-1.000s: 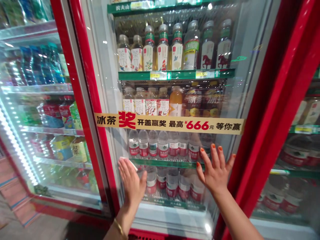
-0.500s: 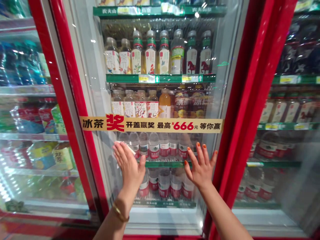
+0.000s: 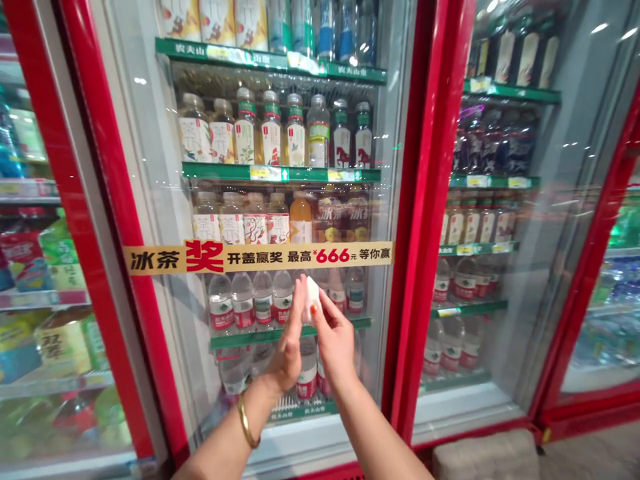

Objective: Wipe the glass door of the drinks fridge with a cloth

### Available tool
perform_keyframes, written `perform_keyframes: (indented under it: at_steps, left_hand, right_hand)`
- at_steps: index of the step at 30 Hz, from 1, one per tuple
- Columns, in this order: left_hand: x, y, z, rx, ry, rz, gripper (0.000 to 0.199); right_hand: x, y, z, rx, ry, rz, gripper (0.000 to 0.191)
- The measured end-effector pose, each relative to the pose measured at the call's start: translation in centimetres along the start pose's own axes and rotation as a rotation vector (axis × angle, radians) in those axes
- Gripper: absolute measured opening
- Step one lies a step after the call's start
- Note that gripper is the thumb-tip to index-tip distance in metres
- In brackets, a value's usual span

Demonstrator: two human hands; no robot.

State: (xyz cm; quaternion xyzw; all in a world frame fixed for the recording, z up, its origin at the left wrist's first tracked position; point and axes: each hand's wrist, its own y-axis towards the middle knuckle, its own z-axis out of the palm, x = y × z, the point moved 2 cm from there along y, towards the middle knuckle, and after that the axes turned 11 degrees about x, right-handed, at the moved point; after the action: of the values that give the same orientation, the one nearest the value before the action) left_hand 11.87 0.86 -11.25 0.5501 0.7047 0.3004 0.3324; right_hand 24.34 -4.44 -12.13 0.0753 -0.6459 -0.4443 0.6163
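Observation:
In front of a closed glass cooler door (image 3: 385,220), my two hands are brought together. Between them sits a small folded white piece (image 3: 312,293), tissue or cloth by its look. My right hand (image 3: 336,340) pinches it from the right with thumb and fingers. On the other side, my left hand (image 3: 289,350) is held flat and edge-on, fingers stretched straight, its palm against or close to the white piece. A gold bangle (image 3: 246,421) circles the left wrist. Behind the hands, past the glass, stand water bottles (image 3: 243,301) with red labels.
A yellow strip with printed characters (image 3: 260,257) runs across the glass above my hands. Green-edged shelves (image 3: 300,172) hold rows of drinks. Red frames (image 3: 423,200) separate this door from neighbouring coolers. A grey block-like object (image 3: 485,457) lies at the lower right.
My spread hands have come together at the middle. The white piece, formerly under my left hand, is now pinched by the right. The view has swung to the right.

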Motion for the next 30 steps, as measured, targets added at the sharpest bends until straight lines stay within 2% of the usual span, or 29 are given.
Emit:
perform_keyframes:
  at_steps: [2, 4, 5, 6, 8, 9, 11, 14, 16, 17, 19, 21, 22, 23, 25, 27, 28, 30]
  left_hand:
    - [2.2, -0.4, -3.2, -0.098, 0.137, 0.071, 0.076]
    - [5.2, -0.6, -6.2, -0.221, 0.34, 0.056, 0.069]
    - [6.6, -0.6, -7.3, -0.257, 0.433, 0.03, 0.072]
    - [8.0, -0.5, -8.1, -0.268, 0.506, 0.009, 0.076]
    - [9.7, -0.2, -8.6, -0.239, 0.591, 0.002, 0.081]
    - [10.2, -0.1, -8.5, -0.226, 0.611, 0.014, 0.082]
    - [10.2, 0.1, -8.1, -0.225, 0.622, 0.033, 0.08]
    - [9.6, 0.1, -7.9, -0.224, 0.605, 0.041, 0.08]
    - [9.4, 0.1, -8.0, -0.218, 0.597, 0.046, 0.081]
    - [9.3, 0.1, -8.1, -0.218, 0.599, 0.052, 0.082]
    - [9.3, 0.1, -8.3, -0.219, 0.617, 0.064, 0.083]
    - [9.3, 0.1, -8.3, -0.22, 0.64, 0.066, 0.085]
    - [9.3, 0.1, -8.3, -0.22, 0.649, 0.064, 0.086]
    - [9.3, 0.1, -8.3, -0.221, 0.655, 0.061, 0.087]
    - [9.3, 0.0, -8.2, -0.225, 0.661, 0.058, 0.088]
    - [9.3, 0.0, -8.0, -0.232, 0.669, 0.057, 0.088]
    - [9.3, 0.0, -8.0, -0.237, 0.676, 0.058, 0.088]
    - [9.3, 0.1, -8.0, -0.241, 0.689, 0.055, 0.088]
  right_hand:
    - [1.3, 0.4, -3.8, -0.218, -0.238, -0.184, 0.04]
    - [2.2, 0.7, -7.2, -0.396, -0.638, -0.499, 0.043]
    - [2.1, 0.9, -8.2, -0.399, -0.836, -0.644, 0.052]
    - [1.7, 1.0, -8.7, -0.341, -1.0, -0.752, 0.062]
    - [0.3, 0.7, -9.0, -0.126, -1.192, -0.842, 0.074]
    - [-0.5, 0.4, -8.9, -0.035, -1.224, -0.847, 0.076]
    - [-1.7, -0.4, -8.9, 0.029, -1.293, -0.809, 0.077]
    - [-2.6, -0.2, -8.5, -0.1, -1.436, -0.596, 0.082]
    - [-3.2, 0.3, -7.3, -0.158, -1.457, -0.467, 0.089]
    - [-3.7, 0.3, -6.5, -0.125, -1.45, -0.458, 0.095]
    - [-5.0, -0.5, -5.1, 0.038, -1.473, -0.548, 0.108]
    - [-6.2, -1.8, -5.3, 0.186, -1.532, -0.672, 0.114]
    - [-6.5, -2.2, -6.0, 0.202, -1.556, -0.695, 0.112]
    - [-6.4, -2.1, -6.9, 0.168, -1.568, -0.674, 0.108]
    - [-5.3, -0.5, -8.5, 0.008, -1.536, -0.549, 0.1]
    - [-4.0, 1.9, -8.2, -0.109, -1.457, -0.446, 0.103]
    - [-3.6, 2.7, -7.4, -0.107, -1.425, -0.434, 0.109]
    - [-3.6, 3.0, -5.4, 0.032, -1.416, -0.494, 0.12]
